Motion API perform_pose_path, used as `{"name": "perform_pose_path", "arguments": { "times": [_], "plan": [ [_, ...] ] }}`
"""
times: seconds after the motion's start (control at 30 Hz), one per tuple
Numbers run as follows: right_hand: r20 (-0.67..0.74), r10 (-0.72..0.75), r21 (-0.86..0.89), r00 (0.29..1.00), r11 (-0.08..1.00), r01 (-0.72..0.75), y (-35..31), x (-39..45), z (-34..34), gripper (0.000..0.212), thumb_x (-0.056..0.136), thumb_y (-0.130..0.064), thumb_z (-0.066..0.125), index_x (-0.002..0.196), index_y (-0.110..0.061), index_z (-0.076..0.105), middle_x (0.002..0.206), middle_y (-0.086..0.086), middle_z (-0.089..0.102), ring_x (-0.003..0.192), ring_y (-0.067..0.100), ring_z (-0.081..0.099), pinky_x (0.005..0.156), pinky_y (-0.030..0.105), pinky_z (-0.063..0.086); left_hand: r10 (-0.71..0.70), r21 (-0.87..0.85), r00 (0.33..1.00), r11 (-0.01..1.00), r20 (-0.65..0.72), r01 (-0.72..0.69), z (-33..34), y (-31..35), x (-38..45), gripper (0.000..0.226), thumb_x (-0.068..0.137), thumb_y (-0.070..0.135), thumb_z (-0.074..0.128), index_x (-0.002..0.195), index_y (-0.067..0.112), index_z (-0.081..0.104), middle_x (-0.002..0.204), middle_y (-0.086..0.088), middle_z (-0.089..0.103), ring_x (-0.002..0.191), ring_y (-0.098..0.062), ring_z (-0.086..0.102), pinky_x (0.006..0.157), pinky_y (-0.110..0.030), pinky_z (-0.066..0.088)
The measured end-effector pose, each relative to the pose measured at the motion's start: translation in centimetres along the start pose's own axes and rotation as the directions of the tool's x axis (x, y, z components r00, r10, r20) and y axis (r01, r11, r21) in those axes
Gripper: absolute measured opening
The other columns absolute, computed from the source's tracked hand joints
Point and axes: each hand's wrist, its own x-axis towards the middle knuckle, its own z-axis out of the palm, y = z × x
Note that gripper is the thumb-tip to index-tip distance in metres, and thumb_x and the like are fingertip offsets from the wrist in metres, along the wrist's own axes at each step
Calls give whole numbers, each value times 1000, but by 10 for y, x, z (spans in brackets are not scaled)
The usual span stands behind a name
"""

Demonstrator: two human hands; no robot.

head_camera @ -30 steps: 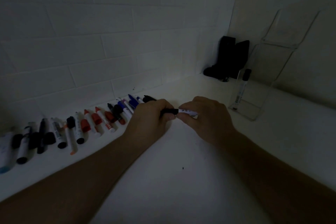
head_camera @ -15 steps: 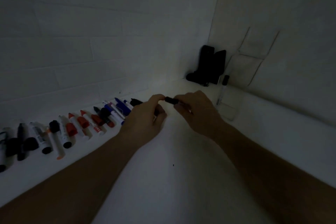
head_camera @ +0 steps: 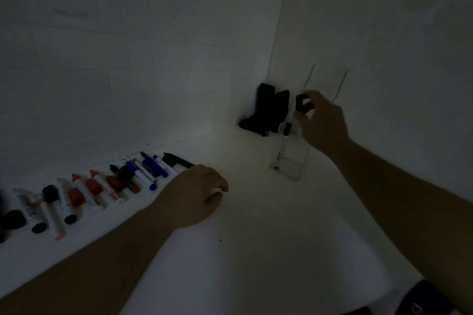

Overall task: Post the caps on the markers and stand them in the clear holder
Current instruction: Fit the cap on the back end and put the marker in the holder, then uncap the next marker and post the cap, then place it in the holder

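Dim light is swallowing the dark object (head_camera: pixel 266 112) in the corner. The right hand (head_camera: pixel 323 123) is covering most of the black-capped marker (head_camera: pixel 300 104). The frame's left edge is cutting off the marker row (head_camera: pixel 76 194).

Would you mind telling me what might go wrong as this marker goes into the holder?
The right hand pinches the marker only near its black cap, so it may slip. The clear holder is hard to see in dim light, so its rim may be missed. The standing marker inside could get knocked.
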Motion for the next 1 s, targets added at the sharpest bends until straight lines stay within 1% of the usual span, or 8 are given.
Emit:
{"name": "perform_pose_path", "arguments": {
  "times": [0.1,0.27,0.4,0.57,0.67,0.77,0.83,1.0],
  "plan": [
    [84,58,-169,995,985,-43,10,-12,22,52,96,-40,52,144,-35,34,102,14,67,86,38,62,78,46,55,-19,-1,1000,1000,4,19,-3,2,0,13,89,23,62,98,26,72,100,11,68,92,-7,58,87,-26,47],
    [82,60,-437,995,899,-18,12,-26,39,34,101,-36,42,132,-27,50,97,18,58,89,34,56,82,44,42,-33,4,999,999,3,33,-4,4,0,14,87,18,64,97,25,72,97,11,69,89,-8,58,85,-25,46],
    [267,118,-390,957,921,-4,17,-25,34,44,100,-24,40,143,-31,42,115,18,54,102,35,53,92,45,38,-47,8,999,999,10,47,-4,4,0,15,85,16,66,96,25,73,96,11,69,88,-8,59,85,-19,42],
    [321,121,-291,939,956,-23,18,-24,28,64,98,-25,42,158,-30,17,123,20,53,110,37,52,98,47,35,-40,-2,999,999,18,40,-3,3,1,14,85,15,68,94,25,74,95,11,70,87,-6,59,86,-16,41],
    [162,52,-288,985,958,-3,10,-29,23,76,88,-23,51,156,-28,19,126,11,53,114,36,47,95,49,37,-28,1,1000,1000,13,28,-4,2,1,14,85,16,69,94,25,74,95,12,70,88,-6,59,86,-22,45],
    [-55,-201,-336,978,926,171,-4,-40,24,65,80,-21,54,145,-23,44,128,6,52,113,34,45,87,47,40,-27,4,1000,1000,10,27,-5,0,1,12,86,19,69,95,26,74,96,15,70,90,-4,58,89,-20,43],
    [-57,-309,-202,949,935,292,-16,-49,42,52,80,-17,56,133,-20,57,121,9,55,108,33,48,86,45,45,-32,-8,999,999,0,32,-7,-5,1,12,88,22,67,97,26,73,98,15,70,92,-5,59,90,-20,43],
    [310,-377,284,873,913,294,-57,-72,109,33,90,-12,57,121,-20,65,122,4,61,108,14,52,101,36,44,-116,58,993,992,-10,116,-25,-15,-3,25,82,25,57,101,25,74,95,10,72,87,-13,63,83,-32,51]
  ]
}}
